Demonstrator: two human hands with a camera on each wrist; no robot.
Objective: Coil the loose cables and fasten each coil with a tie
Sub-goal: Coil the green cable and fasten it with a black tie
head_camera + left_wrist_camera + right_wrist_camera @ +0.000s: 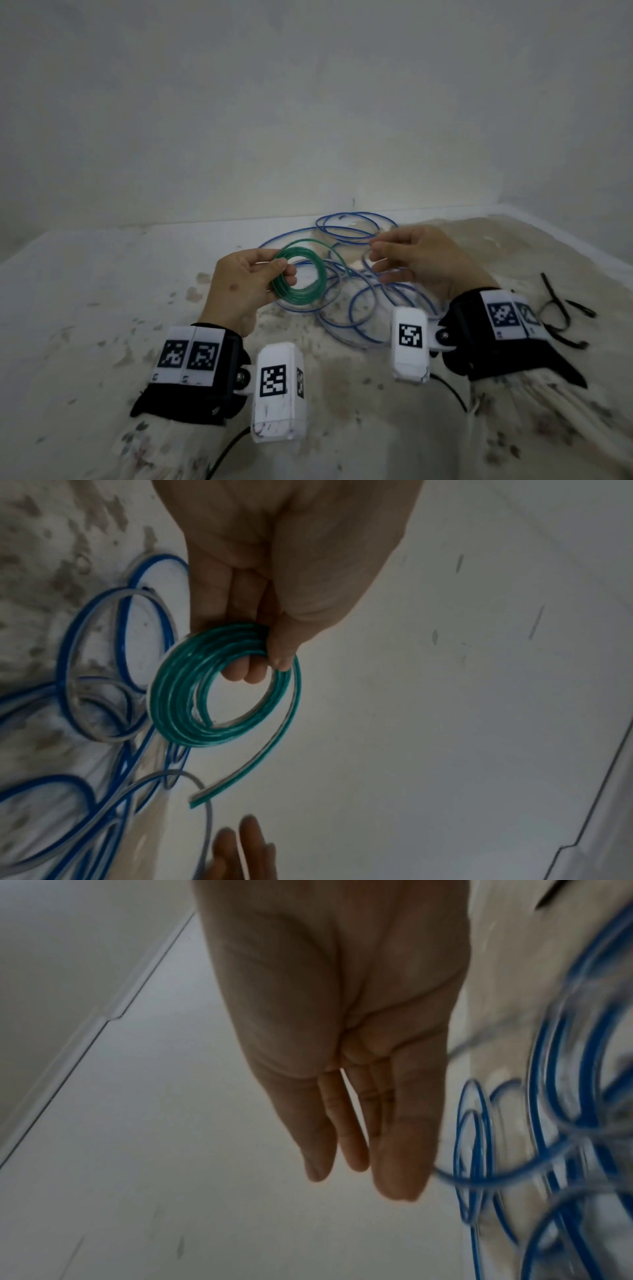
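My left hand (286,272) holds a green cable coil (301,300) upright above the surface, thumb pressed on the front of the loops and fingers through the ring. The left wrist view shows the coil (171,696) with its free end (205,796) hanging loose below my left hand (263,653). To the right of the coil, my right hand (387,255) hovers with straight fingers (359,1150) and holds nothing. A loose blue cable (356,214) sprawls in tangled loops on the cloth beneath and behind both hands.
Several black ties (555,315) lie on the cloth to the right of my right wrist. The surface is a pale patterned cloth (102,291) that ends at a plain wall (308,120) just behind the blue loops.
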